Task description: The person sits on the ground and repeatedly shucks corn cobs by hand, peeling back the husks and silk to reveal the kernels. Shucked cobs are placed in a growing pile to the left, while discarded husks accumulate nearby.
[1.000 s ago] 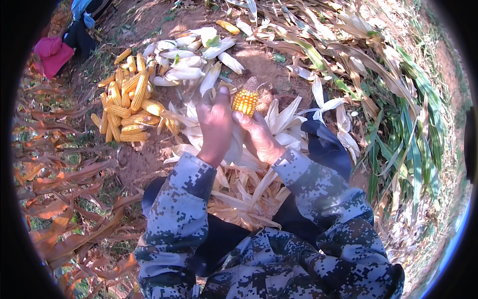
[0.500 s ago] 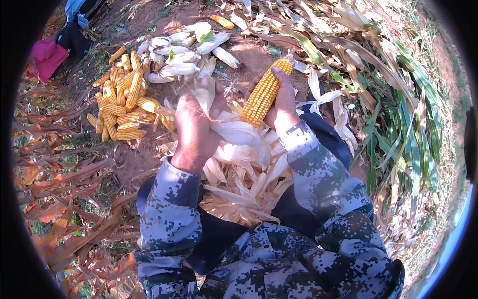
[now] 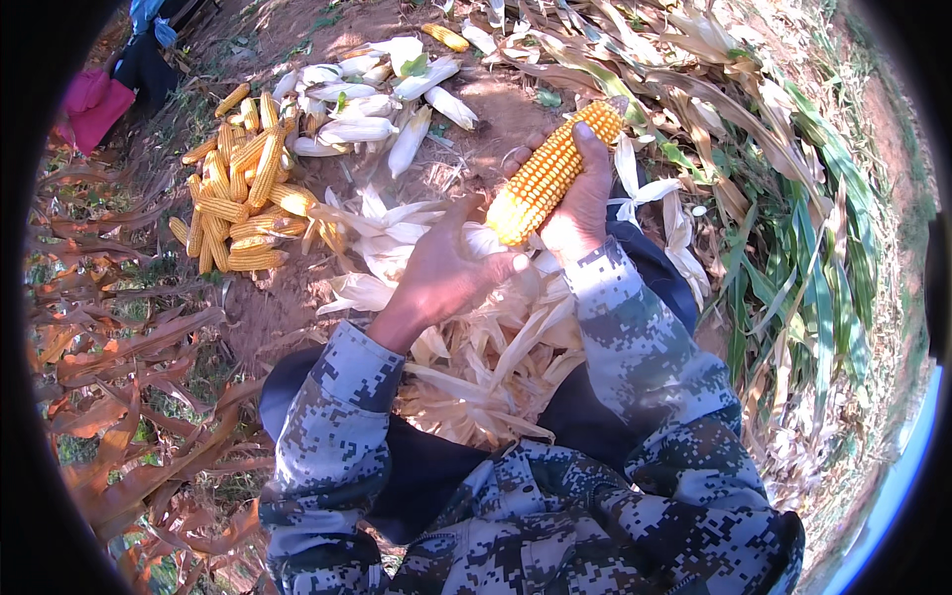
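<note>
A: Head view. Where's the ear?
B: Bare yellow corn ear (image 3: 555, 174) is up off the ground (image 3: 496, 99), in the right hand (image 3: 578, 203). Slanted, far end pointing ahead and right.
A: State of the hands?
B: Right is wrapped round the middle of the ear, thumb on top, fingertips showing on the far side. Left hand (image 3: 446, 263) has its thumb spread from the fingers, just beside the near end. Contact there: can't tell.
A: How would it handle?
B: My read: stiff, light enough for one hand. Kernel rows should give bite; looks dry, so not very slippery. Not fragile, but a hard twist could shed kernels. Best hold is mid-length, as the right has it; rounded ends likely grip worse.
A: Edges, room?
B: Loose husks (image 3: 476, 387) lie between the dark-clad knees (image 3: 654, 273), under the hands. Soft, should forgive a bump. Heap of bare cobs (image 3: 233, 208) to the left, husked ears (image 3: 357, 131) ahead-left. Dry leaves (image 3: 734, 124) and green leaves (image 3: 828, 297) crowd the right side. Most open: the soil strip straight ahead, between husked ears and dry leaves. Knees hem in both sides low down.
</note>
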`<state>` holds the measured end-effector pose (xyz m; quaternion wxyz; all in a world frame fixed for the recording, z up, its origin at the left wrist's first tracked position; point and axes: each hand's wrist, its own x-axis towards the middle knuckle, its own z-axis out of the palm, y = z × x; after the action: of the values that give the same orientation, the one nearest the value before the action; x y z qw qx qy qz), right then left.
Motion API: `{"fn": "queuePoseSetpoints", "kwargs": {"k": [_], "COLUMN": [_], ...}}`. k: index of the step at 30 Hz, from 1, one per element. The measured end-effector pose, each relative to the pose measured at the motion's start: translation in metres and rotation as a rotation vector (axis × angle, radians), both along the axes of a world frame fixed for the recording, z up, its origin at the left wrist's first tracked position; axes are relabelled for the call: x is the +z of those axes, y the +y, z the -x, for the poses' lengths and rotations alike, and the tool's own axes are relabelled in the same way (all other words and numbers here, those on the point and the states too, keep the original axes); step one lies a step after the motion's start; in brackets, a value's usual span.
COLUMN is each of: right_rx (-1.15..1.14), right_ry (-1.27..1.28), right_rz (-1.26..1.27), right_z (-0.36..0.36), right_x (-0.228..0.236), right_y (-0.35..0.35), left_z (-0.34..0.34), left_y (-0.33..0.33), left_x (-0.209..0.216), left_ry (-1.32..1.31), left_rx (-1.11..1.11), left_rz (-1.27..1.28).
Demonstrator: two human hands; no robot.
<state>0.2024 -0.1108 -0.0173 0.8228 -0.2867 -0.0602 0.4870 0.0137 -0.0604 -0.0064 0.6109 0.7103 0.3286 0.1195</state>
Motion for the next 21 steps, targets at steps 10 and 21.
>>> {"fn": "queuePoseSetpoints", "kwargs": {"k": [10, 21], "right_rx": [0.101, 0.095], "right_ry": [0.043, -0.308], "right_rz": [0.073, 0.145], "right_z": [0.010, 0.019], "right_x": [-0.019, -0.015], "right_y": [-0.003, -0.013], "left_z": [-0.004, -0.009], "left_y": [-0.020, -0.026], "left_x": [-0.019, -0.026], "left_ry": [-0.196, 0.015], "left_rx": [0.028, -0.090], "left_rz": [0.379, 0.048]}}
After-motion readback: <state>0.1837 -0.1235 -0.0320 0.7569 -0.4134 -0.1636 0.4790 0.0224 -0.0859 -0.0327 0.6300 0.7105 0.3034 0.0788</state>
